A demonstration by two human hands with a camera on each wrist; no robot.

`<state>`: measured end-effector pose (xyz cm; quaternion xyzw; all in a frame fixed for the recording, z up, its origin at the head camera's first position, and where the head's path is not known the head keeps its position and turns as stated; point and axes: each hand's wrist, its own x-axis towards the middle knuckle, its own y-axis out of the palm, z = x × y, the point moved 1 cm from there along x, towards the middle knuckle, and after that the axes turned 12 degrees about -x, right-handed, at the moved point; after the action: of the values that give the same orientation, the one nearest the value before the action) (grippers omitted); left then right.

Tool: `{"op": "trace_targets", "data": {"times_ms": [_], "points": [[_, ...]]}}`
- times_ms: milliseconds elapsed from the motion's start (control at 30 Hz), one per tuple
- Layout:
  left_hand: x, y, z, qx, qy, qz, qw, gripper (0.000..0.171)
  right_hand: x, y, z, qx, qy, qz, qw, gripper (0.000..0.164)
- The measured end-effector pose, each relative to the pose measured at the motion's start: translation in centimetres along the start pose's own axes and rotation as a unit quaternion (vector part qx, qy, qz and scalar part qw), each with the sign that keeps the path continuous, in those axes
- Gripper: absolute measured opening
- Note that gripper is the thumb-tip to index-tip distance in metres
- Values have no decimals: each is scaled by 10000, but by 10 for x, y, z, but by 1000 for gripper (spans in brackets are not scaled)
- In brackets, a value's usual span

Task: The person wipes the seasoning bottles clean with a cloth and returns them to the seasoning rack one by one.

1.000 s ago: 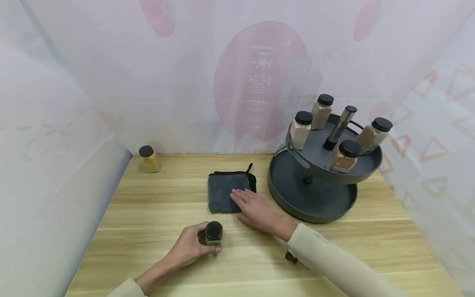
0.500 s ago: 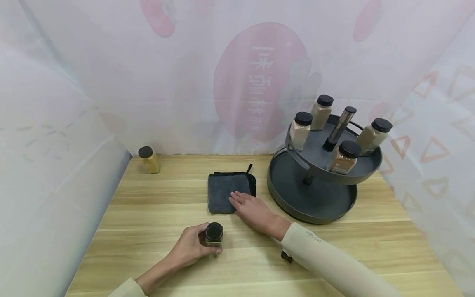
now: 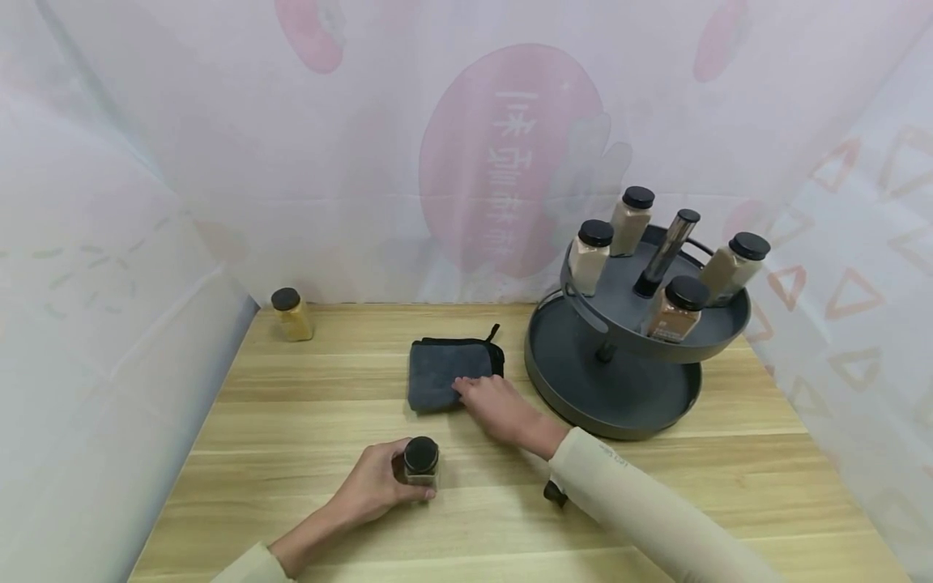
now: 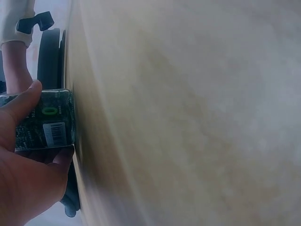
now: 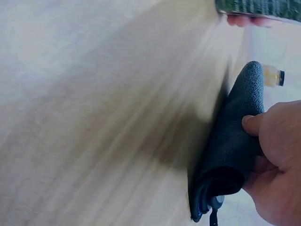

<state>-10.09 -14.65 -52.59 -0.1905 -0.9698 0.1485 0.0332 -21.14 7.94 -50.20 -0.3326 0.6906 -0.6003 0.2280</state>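
Plainly two things in hand on the pale wood tabletop: a small spice jar and a folded cloth.

Jar: glass, straight-sided, round black lid seen from above. Left wrist view gives its side, a dark green label crowded with fine print, too blurred to read, with a bright green ring mark and a white barcode patch. Held upright at near centre of the tabletop; cannot tell whether the base touches the wood. Left hand: grip clamped round the jar, thumb on one side, fingers on the other.

Cloth: slate grey, roughly square, directly beyond the jar. Black edging shows along its back and right sides; a short black tab sticks out at the far right corner. From the right wrist, nap looks soft and pebbled, the fabric bent into a rounded fold with a dark hollow at one end. Right hand: grip pinching the cloth's near right part, thumb pressed on its surface.

Nearby, right: dark grey two-tier stand, four black-lidded jars on its upper tier. Back left: a yellow jar, upright.
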Motion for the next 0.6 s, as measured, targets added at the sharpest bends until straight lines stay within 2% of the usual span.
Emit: {"op": "trace_targets", "data": {"times_ms": [133,233,500,600], "points": [[0,-1,-2,35,20,14,10000,44,3,-5,-5,755,279,28,9968,23],[0,-2,-4,130,6,-27,9999,45,3,-10,-10,1322,498,121,9899,25],[6,-11,-18,362,-61,-273,9990,46,-1,-27,-18,2479,1025,-18,9633,32],[8,-15,-24,461,-112,-354,9982,48,-4,-33,-21,2900,1252,-24,9488,34]]}}
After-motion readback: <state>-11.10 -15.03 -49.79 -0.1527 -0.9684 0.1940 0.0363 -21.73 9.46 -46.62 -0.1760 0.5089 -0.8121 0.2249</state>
